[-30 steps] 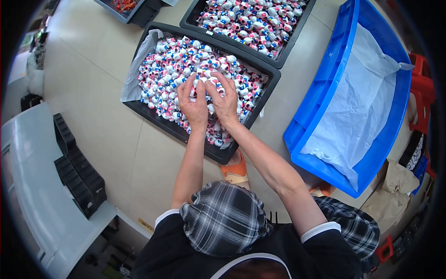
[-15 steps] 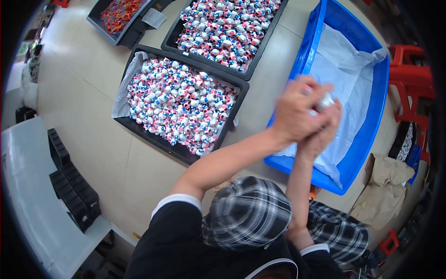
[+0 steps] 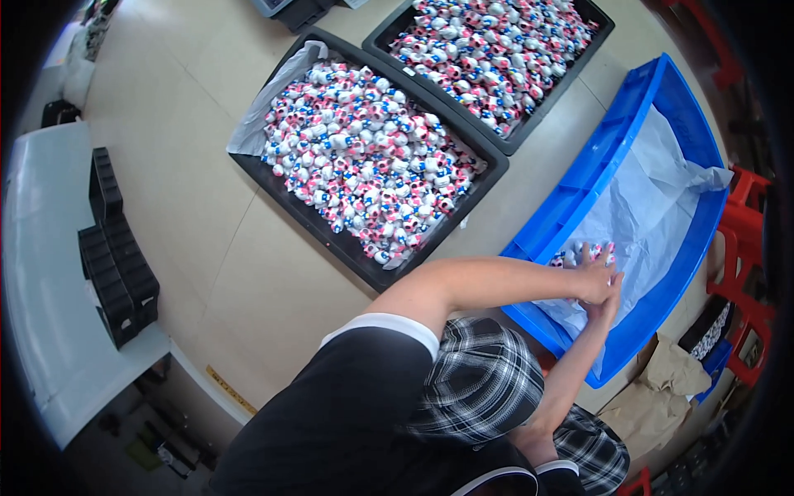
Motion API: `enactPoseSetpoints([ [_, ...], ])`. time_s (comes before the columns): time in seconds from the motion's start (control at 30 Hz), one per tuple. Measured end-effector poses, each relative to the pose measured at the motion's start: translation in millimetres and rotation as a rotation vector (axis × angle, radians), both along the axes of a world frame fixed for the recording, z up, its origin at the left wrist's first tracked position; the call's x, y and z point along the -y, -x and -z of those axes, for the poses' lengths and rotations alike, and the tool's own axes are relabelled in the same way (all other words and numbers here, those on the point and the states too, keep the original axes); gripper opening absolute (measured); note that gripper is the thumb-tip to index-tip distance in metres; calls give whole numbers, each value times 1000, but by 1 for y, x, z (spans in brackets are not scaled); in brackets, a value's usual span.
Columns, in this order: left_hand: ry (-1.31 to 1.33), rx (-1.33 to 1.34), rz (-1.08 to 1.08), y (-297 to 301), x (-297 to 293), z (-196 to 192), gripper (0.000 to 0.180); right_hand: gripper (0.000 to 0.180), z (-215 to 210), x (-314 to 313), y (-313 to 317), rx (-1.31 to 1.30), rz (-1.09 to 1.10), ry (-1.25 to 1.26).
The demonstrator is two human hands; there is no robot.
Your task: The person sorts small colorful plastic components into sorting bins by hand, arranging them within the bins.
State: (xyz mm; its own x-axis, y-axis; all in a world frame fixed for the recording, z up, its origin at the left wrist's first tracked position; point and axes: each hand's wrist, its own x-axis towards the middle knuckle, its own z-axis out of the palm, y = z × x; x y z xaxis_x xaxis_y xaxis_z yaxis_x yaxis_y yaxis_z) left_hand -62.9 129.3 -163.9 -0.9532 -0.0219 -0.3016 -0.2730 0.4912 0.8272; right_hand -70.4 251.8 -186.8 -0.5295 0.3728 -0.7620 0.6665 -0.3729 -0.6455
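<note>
Both hands sit at mid-right of the frame, inside the big blue plastic bin (image 3: pixel 662 107) lined w/ a white plastic sheet (image 3: pixel 662 207). Left hand (image 3: pixel 597 281) is spread open, fingers splayed, palm down over a few small white, pink & blue toy figures (image 3: pixel 579 255) lying on the liner near the bin's lower-left wall. Right hand (image 3: pixel 610 304) is just under it, touching it; fingers look loosely extended, but whether it has hold of anything can't be told. Upper centre: a black rectangular tray (image 3: pixel 331 236) on the floor, packed w/ the same figures. A second black tray (image 3: pixel 513 140), also full, sits at top, just beside the first. Far left: a grey tabletop (image 3: pixel 41 273) carrying a stack of black plastic parts (image 3: pixel 116 248).
</note>
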Motion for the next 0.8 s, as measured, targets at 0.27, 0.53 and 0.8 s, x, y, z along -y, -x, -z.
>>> enactPoseSetpoints([
  [0.27, -27, -497, -545, -21, 279, -77, 18, 43, -148, 188, 39, -609, -818, -406],
  [0.53, 1022, -212, -696, -89, 445, -1, 66, 59, -59, 417, -39, -627, -1353, -873],
  [0.8, 578, -413, -732, -93, 414, 5, 36, 48, -30, 445, -58, -720, -1030, -699],
])
